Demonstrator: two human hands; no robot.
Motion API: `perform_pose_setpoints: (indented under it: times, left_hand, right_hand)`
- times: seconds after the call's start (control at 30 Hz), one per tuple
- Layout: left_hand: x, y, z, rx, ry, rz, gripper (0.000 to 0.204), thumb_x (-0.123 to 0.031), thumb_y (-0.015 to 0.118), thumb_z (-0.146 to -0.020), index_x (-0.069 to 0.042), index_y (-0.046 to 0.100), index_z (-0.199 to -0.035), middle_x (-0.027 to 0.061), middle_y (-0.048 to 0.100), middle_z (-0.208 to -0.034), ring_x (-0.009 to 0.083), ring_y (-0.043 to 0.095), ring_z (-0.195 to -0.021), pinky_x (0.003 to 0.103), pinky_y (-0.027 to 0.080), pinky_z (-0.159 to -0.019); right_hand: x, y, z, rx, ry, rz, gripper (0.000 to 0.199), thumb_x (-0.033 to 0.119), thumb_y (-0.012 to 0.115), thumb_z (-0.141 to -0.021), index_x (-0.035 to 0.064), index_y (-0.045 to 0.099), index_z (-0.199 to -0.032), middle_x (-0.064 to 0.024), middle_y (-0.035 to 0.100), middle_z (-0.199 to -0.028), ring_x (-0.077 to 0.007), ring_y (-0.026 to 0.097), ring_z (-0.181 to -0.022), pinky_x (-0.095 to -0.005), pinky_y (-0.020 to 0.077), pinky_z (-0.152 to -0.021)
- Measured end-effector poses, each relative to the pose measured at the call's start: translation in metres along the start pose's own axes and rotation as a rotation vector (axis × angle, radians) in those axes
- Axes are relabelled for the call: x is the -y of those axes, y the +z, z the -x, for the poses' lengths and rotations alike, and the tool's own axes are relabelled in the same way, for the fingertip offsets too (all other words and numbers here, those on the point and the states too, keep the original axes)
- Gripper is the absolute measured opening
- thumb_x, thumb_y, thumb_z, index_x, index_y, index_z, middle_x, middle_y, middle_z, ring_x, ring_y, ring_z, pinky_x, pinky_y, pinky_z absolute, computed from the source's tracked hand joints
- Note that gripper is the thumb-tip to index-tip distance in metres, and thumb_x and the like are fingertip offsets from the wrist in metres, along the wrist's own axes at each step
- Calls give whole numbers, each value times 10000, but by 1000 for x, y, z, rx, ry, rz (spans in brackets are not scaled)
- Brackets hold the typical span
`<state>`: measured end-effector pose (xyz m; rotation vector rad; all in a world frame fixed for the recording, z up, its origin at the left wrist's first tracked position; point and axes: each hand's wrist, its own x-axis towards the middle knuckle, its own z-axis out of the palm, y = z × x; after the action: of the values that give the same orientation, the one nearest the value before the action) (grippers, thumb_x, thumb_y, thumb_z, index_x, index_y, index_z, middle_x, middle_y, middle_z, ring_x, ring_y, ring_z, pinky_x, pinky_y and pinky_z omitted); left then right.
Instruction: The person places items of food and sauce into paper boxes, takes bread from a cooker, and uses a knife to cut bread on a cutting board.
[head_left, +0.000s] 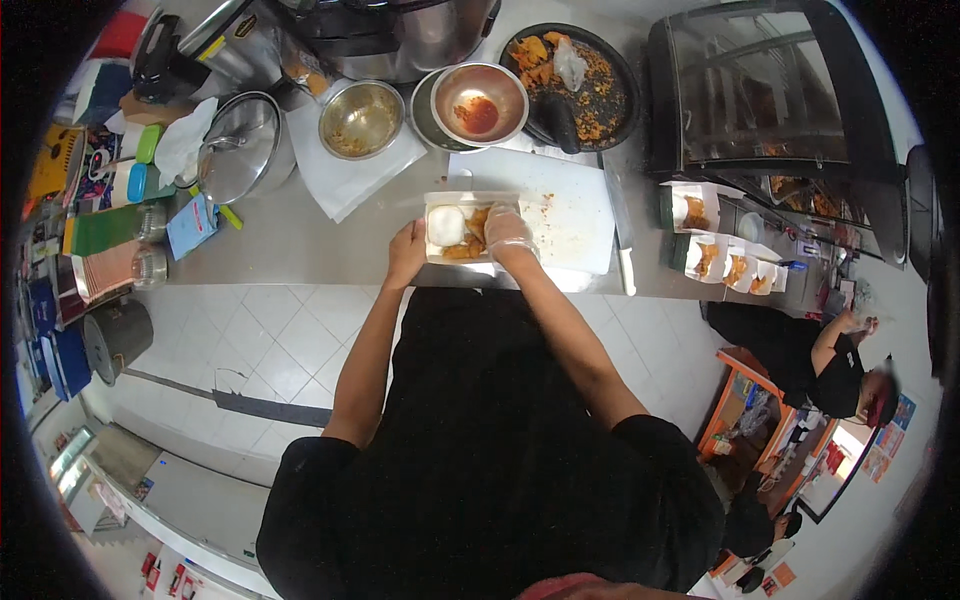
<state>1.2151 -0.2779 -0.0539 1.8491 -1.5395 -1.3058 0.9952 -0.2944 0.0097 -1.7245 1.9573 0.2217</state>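
A white paper food box (pixel 433 199) stands with its lid up near the counter's front edge. Inside, a smooth white mound of rice (pixel 445 226) fills the left part, with golden-brown fried chicken pieces (pixel 464 247) beside and in front of it. My left hand (pixel 405 254) is bare and grips the box's left side. Over the right end of the box is my right hand (pixel 509 232) in a clear plastic glove, its fingers curled in against the chicken. What those fingertips hold, if anything, is hidden.
Right of the box lie a white cutting board (pixel 575 215) with crumbs and a white-handled knife (pixel 627 268). Behind are metal bowls (pixel 360 118) and a black mortar (pixel 625 100) with a pestle. Filled boxes (pixel 708 258) stand by a display case (pixel 765 90). Another person (pixel 800 350) works at right.
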Motion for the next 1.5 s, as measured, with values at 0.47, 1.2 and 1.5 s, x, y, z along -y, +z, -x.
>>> perform_pose_setpoints:
  times: [0.47,1.2,1.5]
  left_hand:
    - [-6,34,-6,-87,162,19,607,-404,284,-1117,63,670,-1135,337,670,-1105,502,622,-1057,534,471,-954]
    - [-34,13,37,-51,218,10,595,-372,290,-1125,85,666,-1058,307,694,-943,491,667,-922,499,511,-835]
    - [-91,37,106,20,223,186,613,-387,294,-1136,100,664,-1106,222,724,-985,296,688,-951,415,505,-872]
  right_hand:
    - [-65,22,2,200,199,-565,301,242,698,-922,3,709,-1106,-136,743,-917,-214,696,-837,-379,556,-699]
    - [-76,-59,145,256,-33,-1799,519,339,756,-943,-53,610,-1250,-155,724,-1057,-62,569,-598,-146,382,-371]
    - [-107,-78,218,118,-96,-1969,435,262,743,-961,-62,616,-1221,-180,721,-1029,-32,501,-562,-134,350,-383]
